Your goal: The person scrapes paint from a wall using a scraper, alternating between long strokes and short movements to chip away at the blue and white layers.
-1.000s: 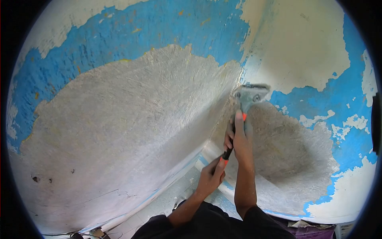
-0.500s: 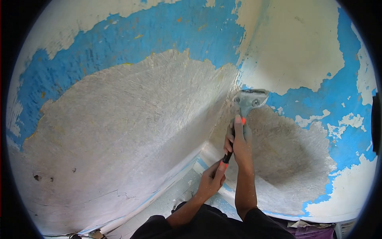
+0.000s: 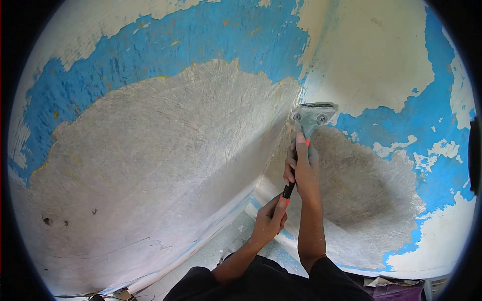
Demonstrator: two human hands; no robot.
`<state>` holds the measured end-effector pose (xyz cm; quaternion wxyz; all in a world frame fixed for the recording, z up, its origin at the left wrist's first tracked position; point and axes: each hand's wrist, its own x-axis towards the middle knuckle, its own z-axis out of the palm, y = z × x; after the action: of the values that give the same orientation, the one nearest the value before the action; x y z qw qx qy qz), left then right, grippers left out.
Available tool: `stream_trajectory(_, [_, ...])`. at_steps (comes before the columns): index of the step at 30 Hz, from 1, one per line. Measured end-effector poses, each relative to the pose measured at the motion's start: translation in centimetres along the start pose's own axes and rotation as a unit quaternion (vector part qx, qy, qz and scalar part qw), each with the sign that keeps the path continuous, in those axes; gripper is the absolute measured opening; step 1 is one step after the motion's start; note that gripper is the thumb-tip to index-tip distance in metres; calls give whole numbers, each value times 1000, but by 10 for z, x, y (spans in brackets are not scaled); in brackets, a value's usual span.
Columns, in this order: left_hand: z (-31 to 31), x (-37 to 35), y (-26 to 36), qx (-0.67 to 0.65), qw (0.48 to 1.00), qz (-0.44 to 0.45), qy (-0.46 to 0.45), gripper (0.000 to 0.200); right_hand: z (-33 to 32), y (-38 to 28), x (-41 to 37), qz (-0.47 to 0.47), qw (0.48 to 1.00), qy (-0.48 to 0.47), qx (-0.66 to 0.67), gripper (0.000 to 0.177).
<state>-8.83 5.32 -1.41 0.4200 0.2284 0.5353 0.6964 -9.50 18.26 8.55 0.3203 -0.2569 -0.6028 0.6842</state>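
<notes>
A long-handled scraper (image 3: 314, 119) with a wide, dusty grey head and a black and orange handle leans against the right wall near the corner. Its blade edge lies at the border of blue and cream paint. My right hand (image 3: 303, 165) wraps round the upper handle just below the head, thumb laid along it. Lower down, my left hand (image 3: 269, 220) is closed round the handle's orange end. The right wall (image 3: 359, 185) shows bare grey plaster below the head, with blue paint (image 3: 386, 128) around it.
The left wall (image 3: 150, 150) is largely bare plaster, topped by a blue band (image 3: 201, 35) and cream paint. Pale floor tiles (image 3: 226, 238) show in the corner below. Purple cloth (image 3: 399, 292) lies at bottom right, cables (image 3: 95, 297) at bottom left.
Both hands and the scraper have shifted slightly upward along the right wall. The head now covers part of the blue strip by the corner. Both grips stay the same.
</notes>
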Motion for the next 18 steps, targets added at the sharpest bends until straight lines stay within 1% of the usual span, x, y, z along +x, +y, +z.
stream_trajectory(2, [3, -7, -3, 6, 1000, 6, 1, 46, -3, 4, -7, 10, 1000, 8, 20, 42])
stream_trajectory(5, [4, -5, 2, 17, 1000, 10, 11, 46, -1, -2, -2, -12, 1000, -10, 22, 42])
stream_trajectory(8, [6, -2, 5, -41, 999, -17, 2, 48, 4, -5, 1, 4, 1000, 28, 6, 42])
stream_trajectory(11, [11, -12, 4, -32, 999, -1, 2, 46, -4, 0, -5, 6, 1000, 9, 14, 41])
stream_trajectory(13, [10, -5, 10, -29, 1000, 4, 5, 45, -1, -8, 2, 4, 1000, 2, 13, 40])
stream_trajectory(18, [16, -6, 5, -41, 999, 0, 3, 43, -7, 0, 2, 17, 1000, 12, 15, 42])
